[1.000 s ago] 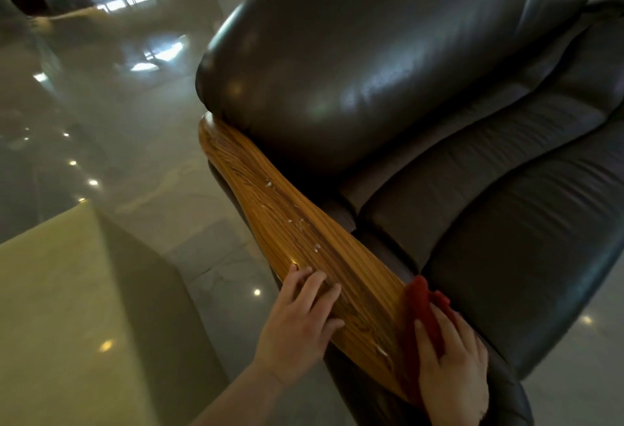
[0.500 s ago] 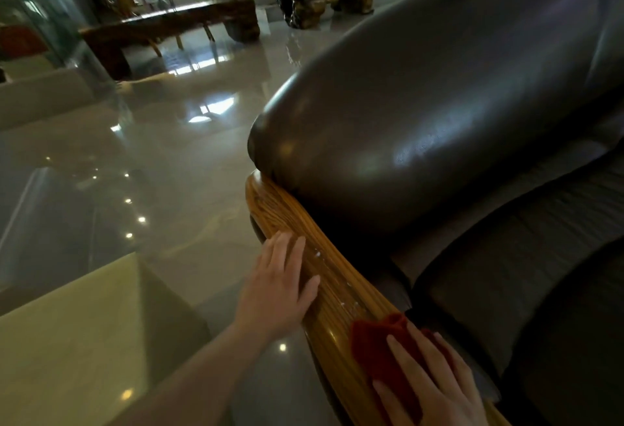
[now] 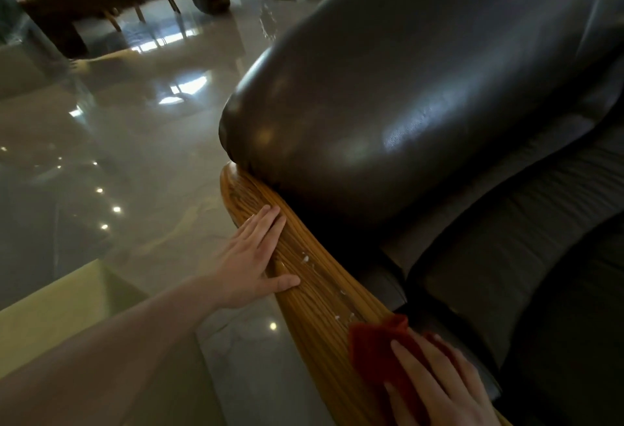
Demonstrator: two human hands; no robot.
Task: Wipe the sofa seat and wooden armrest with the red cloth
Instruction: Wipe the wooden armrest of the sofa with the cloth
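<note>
Your right hand (image 3: pixel 435 388) lies flat, fingers spread, pressing the red cloth (image 3: pixel 378 351) onto the near end of the wooden armrest (image 3: pixel 324 294). The cloth is crumpled and deep red. Your left hand (image 3: pixel 251 263) rests open on the armrest farther up, holding nothing, beside small white specks (image 3: pixel 305 259) on the striped grain.

Daylight is coming from windows at the far top left, bouncing off the polished floor (image 3: pixel 141 128) as bright patches and small ceiling-light dots. The leather cushion (image 3: pixel 388 111) is catching a soft sheen; the seat (image 3: pixel 540 273) on the right is sinking into deep shadow, possibly losing detail. Straight lines are bowing toward the edges, and the distant furniture is looking slightly soft.
</note>
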